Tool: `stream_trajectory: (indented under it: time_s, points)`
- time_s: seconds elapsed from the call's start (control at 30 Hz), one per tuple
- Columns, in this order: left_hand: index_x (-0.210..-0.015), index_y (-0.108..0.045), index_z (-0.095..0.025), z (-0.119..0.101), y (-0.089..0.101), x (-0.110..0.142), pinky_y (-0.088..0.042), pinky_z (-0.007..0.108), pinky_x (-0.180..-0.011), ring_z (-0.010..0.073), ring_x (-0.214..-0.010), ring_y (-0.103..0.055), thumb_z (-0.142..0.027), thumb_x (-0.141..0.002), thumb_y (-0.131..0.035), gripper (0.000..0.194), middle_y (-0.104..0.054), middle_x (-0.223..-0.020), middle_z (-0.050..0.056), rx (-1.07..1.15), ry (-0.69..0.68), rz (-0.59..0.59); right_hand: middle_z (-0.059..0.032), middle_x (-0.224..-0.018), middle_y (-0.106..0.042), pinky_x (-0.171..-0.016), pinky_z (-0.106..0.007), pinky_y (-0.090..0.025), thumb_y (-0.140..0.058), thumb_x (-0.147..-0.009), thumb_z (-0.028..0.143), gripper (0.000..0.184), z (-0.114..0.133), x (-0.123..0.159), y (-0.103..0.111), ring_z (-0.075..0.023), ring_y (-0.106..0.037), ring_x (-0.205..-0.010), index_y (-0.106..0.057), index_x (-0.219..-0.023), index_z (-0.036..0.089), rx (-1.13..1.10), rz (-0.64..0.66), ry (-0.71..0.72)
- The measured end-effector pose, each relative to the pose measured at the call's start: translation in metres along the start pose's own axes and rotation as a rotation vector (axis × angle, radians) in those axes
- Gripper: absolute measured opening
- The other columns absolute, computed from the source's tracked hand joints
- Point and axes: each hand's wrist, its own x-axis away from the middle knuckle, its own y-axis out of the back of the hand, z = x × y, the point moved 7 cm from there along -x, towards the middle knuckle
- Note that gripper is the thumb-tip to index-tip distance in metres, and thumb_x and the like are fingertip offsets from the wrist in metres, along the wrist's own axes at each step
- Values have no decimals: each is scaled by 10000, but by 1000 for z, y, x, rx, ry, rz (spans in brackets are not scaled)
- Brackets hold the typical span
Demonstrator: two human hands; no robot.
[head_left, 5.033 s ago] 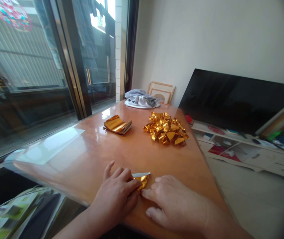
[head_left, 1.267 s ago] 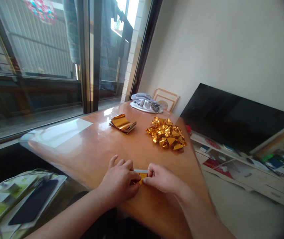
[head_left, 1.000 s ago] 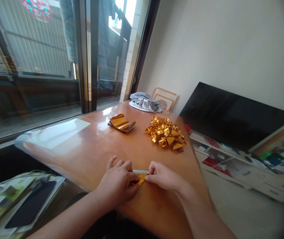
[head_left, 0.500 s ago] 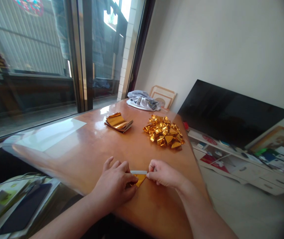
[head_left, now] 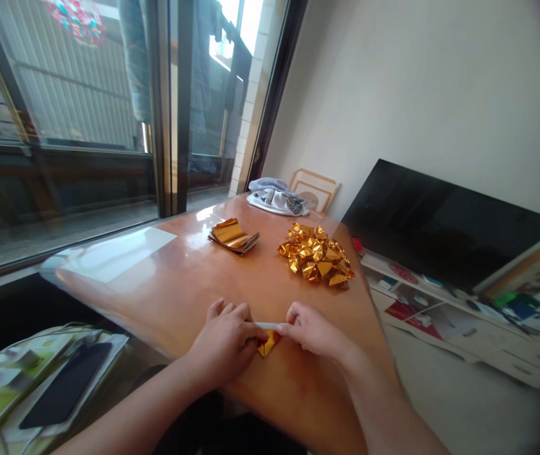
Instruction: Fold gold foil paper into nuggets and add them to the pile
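Pinching a small gold foil triangle [head_left: 266, 344] at the near edge of a glossy wooden table [head_left: 179, 284], a person works with both bare hands close together. The left hand [head_left: 225, 338] is curled over the foil's left end, its fingers [head_left: 244, 314] bent and pressing down, while the right hand [head_left: 314, 332] closes in from the other side, its fingertips [head_left: 285, 321] nipping the right end. Between them, a pale strip of the sheet's reverse [head_left: 264, 325] runs along the top edge, and the gold point hangs toward the person. Even pressure from both hands looks like the best way to keep those edges aligned, and a firm fingertip pass would likely sharpen any crease. Ahead of the left hand sits a stack of foil sheets [head_left: 233, 235]; ahead of the right, a heap of crumpled gold foil pieces [head_left: 316, 264].
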Motion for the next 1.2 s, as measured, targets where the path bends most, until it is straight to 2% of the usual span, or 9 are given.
stream_trajectory:
  time_s: [0.2,0.37,0.43,0.6,0.73,0.93,1.07,1.2]
  points:
    - [-1039,-696,-307,4,-1,1,-295,437,-985,229,-941,-557,-222,-874,-543,241,-639,-938,23,33,32,-79,19,-781,-612,-592,-243,-320,-751,-773,464,313,19,5,9,-138,-518,-690,-580,-865,218,319,-155,128]
    - [-1111,-641,-271,7,-1,3,-319,408,-993,249,-1048,-545,-215,-806,-593,314,-638,-1084,41,25,68,-133,-14,-915,-601,-702,-257,-369,-772,-747,350,245,39,7,4,-166,-536,-819,-617,-883,218,364,-98,300]
    - [-1102,-642,-264,8,-1,3,-326,413,-990,261,-1063,-541,-244,-799,-608,306,-634,-1096,50,4,87,-141,-9,-904,-599,-705,-253,-377,-787,-713,301,249,38,2,1,-163,-534,-818,-626,-881,214,322,-50,287]
    - [-1079,-650,-253,8,-1,3,-324,425,-990,265,-1040,-557,-264,-812,-608,270,-661,-1056,56,-1,83,-142,37,-772,-597,-616,-225,-365,-797,-668,258,292,22,-15,-7,-123,-505,-680,-622,-893,192,145,141,119]
    - [-1086,-646,-249,8,-2,4,-335,420,-982,268,-1038,-572,-266,-811,-619,276,-682,-1035,55,38,62,-151,61,-687,-570,-579,-213,-345,-765,-687,252,196,23,-20,-5,-104,-468,-618,-622,-803,185,110,210,106]
    - [-1156,-622,-235,13,-1,5,-381,400,-962,269,-1090,-592,-255,-799,-629,357,-677,-1121,69,122,76,-184,73,-661,-538,-599,-205,-348,-715,-675,193,143,36,-13,-1,-96,-451,-624,-583,-730,182,79,198,146]
    - [-1216,-602,-224,17,-1,6,-409,410,-976,277,-1132,-587,-244,-782,-631,436,-650,-1184,89,200,82,-189,66,-693,-550,-600,-206,-343,-687,-696,193,124,47,2,5,-100,-468,-647,-570,-737,184,66,138,194]
    - [-1320,-530,-199,25,-3,5,-449,404,-986,240,-1094,-594,-163,-752,-605,574,-623,-1191,101,418,27,-266,56,-704,-550,-573,-209,-325,-666,-738,229,122,59,22,16,-103,-475,-649,-554,-755,185,51,44,226]
